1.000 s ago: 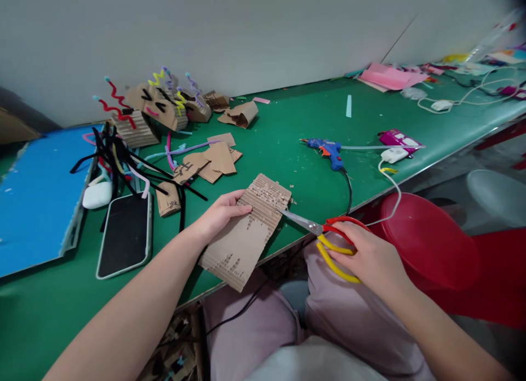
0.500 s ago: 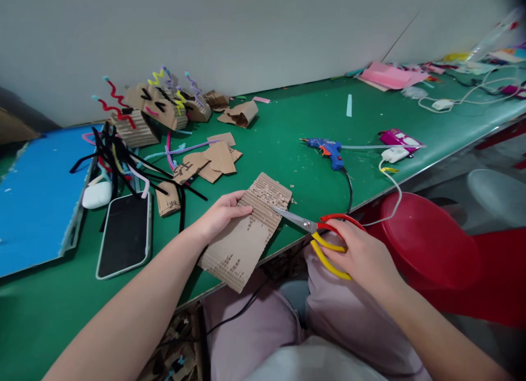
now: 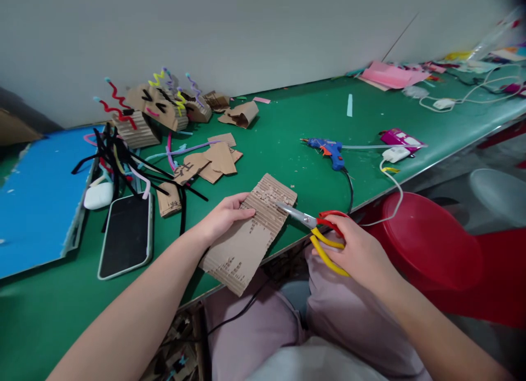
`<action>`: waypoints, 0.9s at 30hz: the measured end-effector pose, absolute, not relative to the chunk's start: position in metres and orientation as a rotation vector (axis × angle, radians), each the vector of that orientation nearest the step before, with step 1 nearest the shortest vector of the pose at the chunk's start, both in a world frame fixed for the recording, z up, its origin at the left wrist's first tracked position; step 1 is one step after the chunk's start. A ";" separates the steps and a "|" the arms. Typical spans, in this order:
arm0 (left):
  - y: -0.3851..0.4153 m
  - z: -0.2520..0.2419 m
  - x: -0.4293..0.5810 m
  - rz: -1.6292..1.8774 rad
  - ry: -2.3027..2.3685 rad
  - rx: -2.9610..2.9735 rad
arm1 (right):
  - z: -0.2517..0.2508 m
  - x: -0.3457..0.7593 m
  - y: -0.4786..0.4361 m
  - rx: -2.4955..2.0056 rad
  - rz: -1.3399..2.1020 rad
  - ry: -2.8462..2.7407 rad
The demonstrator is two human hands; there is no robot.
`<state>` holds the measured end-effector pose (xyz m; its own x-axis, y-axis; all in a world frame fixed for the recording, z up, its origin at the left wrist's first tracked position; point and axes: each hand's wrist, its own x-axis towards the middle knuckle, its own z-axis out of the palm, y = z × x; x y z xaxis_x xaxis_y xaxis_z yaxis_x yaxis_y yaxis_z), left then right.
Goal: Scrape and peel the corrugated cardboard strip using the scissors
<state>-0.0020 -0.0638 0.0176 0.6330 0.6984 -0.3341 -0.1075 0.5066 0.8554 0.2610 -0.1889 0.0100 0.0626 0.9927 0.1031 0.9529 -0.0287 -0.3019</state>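
A strip of brown corrugated cardboard [image 3: 250,233] lies slanted at the front edge of the green table [image 3: 287,140], its lower end past the edge. My left hand [image 3: 222,216] grips its left side, fingers curled on top. My right hand [image 3: 357,252] is closed on the red and yellow handles of a pair of scissors [image 3: 316,227]. The steel blades reach into the cardboard's right edge.
A blue glue gun [image 3: 329,149] with a black cord lies right of centre. A phone [image 3: 125,233], white earbud case [image 3: 97,194], black and coloured pipe cleaners [image 3: 123,161], cardboard pieces [image 3: 213,159] and cardboard faces [image 3: 156,104] are on the left. A red stool [image 3: 431,241] stands at right.
My right hand has pushed the scissors leftward, so the blades are further into the cardboard's right edge. The cardboard's top end shifted slightly right. My left hand stayed on it.
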 end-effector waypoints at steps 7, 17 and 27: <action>-0.062 0.018 -0.003 0.578 0.781 0.909 | 0.016 0.270 -0.196 -1.999 0.055 -1.986; -0.062 0.019 -0.003 0.554 0.764 0.920 | 0.009 0.269 -0.200 -1.940 -0.056 -2.066; -0.063 0.020 -0.004 0.553 0.741 0.913 | -0.001 0.265 -0.197 -1.998 -0.056 -2.018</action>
<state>-0.0039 -0.0631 0.0196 0.6294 0.7033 -0.3303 -0.1166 0.5058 0.8547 0.2648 -0.1975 -0.0008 0.0125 0.9713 0.2374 0.9829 0.0317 -0.1812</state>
